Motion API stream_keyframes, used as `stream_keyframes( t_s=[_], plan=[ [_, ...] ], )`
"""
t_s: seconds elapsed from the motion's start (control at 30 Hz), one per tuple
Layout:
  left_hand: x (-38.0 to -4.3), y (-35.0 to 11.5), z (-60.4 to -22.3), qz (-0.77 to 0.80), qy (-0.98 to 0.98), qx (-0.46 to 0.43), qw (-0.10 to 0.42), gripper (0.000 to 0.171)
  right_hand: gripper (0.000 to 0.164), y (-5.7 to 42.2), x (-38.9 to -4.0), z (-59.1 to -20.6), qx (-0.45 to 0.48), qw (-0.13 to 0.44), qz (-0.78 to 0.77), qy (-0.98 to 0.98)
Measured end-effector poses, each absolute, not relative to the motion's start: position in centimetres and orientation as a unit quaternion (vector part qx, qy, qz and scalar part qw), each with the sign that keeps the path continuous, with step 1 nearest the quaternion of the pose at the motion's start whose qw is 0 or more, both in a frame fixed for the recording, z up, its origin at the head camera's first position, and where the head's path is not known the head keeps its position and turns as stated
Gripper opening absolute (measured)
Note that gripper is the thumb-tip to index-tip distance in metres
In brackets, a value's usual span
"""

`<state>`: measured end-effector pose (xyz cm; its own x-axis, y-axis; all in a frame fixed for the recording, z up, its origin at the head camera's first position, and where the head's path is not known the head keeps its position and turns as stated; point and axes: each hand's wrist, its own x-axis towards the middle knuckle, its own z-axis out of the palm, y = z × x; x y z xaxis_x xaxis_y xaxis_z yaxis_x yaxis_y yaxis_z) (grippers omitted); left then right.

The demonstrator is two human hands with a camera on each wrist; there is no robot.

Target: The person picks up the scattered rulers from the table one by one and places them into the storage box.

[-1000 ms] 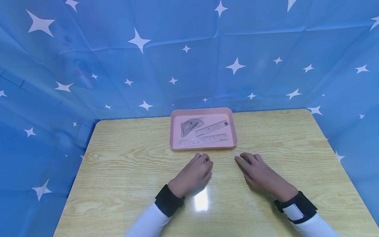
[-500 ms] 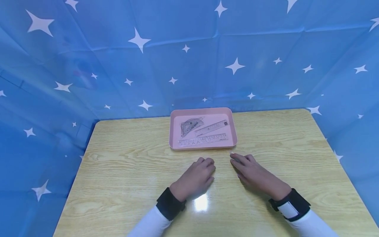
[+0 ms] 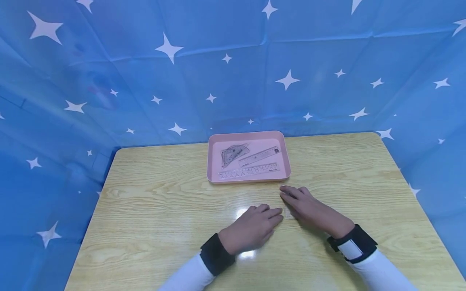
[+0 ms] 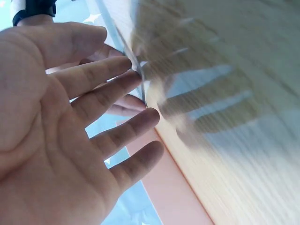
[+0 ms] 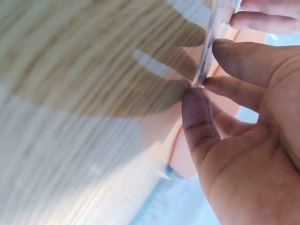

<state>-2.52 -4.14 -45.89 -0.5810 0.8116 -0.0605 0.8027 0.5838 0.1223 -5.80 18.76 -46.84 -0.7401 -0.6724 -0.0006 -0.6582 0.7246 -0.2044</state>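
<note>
A thin clear plastic piece [image 5: 208, 54], seen nearly edge-on in the right wrist view, lies close over the tabletop; its full outline is hidden. My right hand [image 3: 309, 210] holds it, thumb and fingertips at its end. My left hand [image 3: 251, 228] comes in from the left with its fingers stretched out. In the left wrist view, the fingertips [image 4: 136, 80] of that hand reach the edge of the clear piece [image 4: 142, 70]. Beyond both hands is a pink tray [image 3: 211, 161], holding a clear protractor [image 3: 234, 152] overlapping another clear shape, and two clear rulers [image 3: 259, 157].
The wood-grain table [image 3: 153, 202] reflects light near the left wrist. A blue cloth with white stars [image 3: 233, 81] hangs behind the table and along its sides. Black bands [image 3: 217, 254] circle both wrists over white sleeves.
My left hand has moved right and nearer to me, its fingers straightening toward the right hand. My right hand has shifted slightly left. The tray and its contents stay put.
</note>
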Motion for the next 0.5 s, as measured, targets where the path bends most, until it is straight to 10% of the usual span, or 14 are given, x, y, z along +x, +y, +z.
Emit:
stream_keyframes(
  t_s=[0.5],
  plan=[
    [-2.4, -4.9, -45.5, 0.006, 0.9, 0.434, 0.043, 0.035, 0.049, 17.9, -6.4, -47.9, -0.366, 0.008, -0.1, 0.925]
  ],
)
